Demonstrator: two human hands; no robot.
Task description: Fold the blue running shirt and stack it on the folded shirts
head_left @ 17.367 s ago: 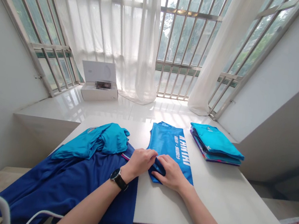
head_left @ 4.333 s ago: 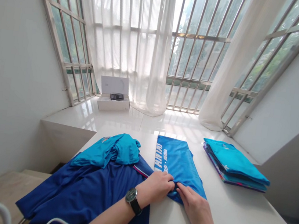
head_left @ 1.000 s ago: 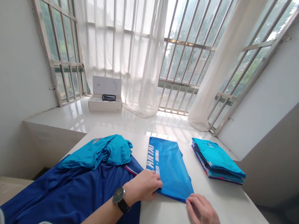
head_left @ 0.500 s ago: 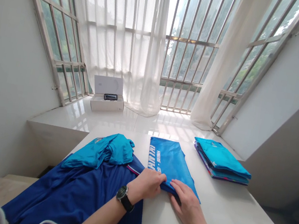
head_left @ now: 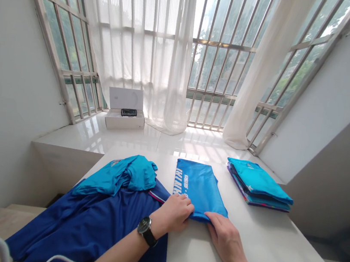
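Folded blue jersey [head_left: 201, 191] lies flat on the white counter [head_left: 259, 251], mid-counter, its white lettering running along the left side. Your left hand [head_left: 172, 213], with a black wristwatch [head_left: 145, 230] on the wrist, rests at the jersey's near left corner, its fingers pressed together over the near edge. Your right hand [head_left: 226, 238] sits at the near edge further right, its fingers close together and lying along the fold. You can't tell from this view whether either hand pinches the cloth. To your left, a dark blue garment [head_left: 83, 226] spreads over the counter's near left side and hangs past its edge, with a bunched turquoise shirt [head_left: 119, 175] on top. To the far right sits a stack of folded shirts [head_left: 258, 184], well apart from the jersey.
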